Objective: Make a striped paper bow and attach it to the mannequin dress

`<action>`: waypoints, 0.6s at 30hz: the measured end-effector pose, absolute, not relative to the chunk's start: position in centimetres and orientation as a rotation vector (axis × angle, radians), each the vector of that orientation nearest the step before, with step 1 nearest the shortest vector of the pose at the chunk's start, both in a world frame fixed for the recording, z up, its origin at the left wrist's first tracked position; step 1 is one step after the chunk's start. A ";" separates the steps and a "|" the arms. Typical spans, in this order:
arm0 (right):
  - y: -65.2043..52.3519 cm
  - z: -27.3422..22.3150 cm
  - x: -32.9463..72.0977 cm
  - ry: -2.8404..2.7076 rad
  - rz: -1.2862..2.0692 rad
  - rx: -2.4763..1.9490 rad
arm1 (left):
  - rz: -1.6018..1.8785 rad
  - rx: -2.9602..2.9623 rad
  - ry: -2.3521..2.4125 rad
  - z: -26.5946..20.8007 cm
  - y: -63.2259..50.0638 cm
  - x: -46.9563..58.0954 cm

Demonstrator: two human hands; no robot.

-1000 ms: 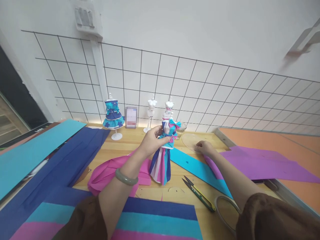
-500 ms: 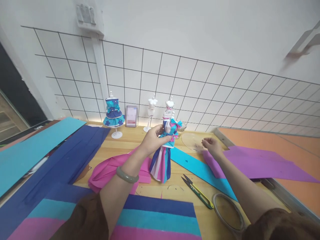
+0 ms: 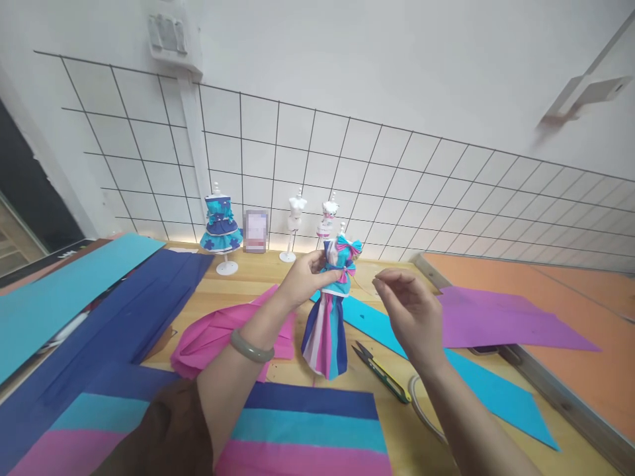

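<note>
My left hand [image 3: 310, 277] is wrapped round the waist of a small dress form [image 3: 325, 330] and holds it upright above the table. The form wears a striped pink, white, navy and turquoise skirt, with two turquoise and pink bows on its front. To the right of it my right hand [image 3: 409, 311] is raised, apart from the dress, with thumb and forefinger pinched. Whatever is between those fingertips is too small to make out. Below lie yellow and green thread snips [image 3: 381, 373] and a turquoise strip [image 3: 374, 325].
Behind stand a dress form in a blue dress [image 3: 221, 225], a bare white form [image 3: 296, 215], another white form [image 3: 329, 215] and a phone [image 3: 256, 231]. Pink fabric [image 3: 218, 327], a striped sheet [image 3: 307, 426], navy fabric [image 3: 169, 297] and purple fabric [image 3: 510, 320] lie around. A grey ring [image 3: 421, 413] is partly hidden.
My right hand has come left and nearer from beside the clear dish, towards the dress. The purple fabric's near end has shifted. My left hand still holds the dress form.
</note>
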State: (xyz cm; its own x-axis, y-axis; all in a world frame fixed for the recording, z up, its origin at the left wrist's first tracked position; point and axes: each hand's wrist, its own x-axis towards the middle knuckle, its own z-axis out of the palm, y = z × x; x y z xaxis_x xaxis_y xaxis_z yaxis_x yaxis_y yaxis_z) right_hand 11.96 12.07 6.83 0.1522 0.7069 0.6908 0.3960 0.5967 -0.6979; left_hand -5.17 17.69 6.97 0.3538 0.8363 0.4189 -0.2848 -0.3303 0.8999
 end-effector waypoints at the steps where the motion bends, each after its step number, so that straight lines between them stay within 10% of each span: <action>1: 11.7 7.0 11.4 -1.485 0.220 -0.948 | 1.243 1.485 0.515 7.0 17.5 -5.1; 18: 11.8 6.7 10.6 -1.551 0.112 -0.955 | 1.170 1.490 0.466 7.0 16.8 -4.3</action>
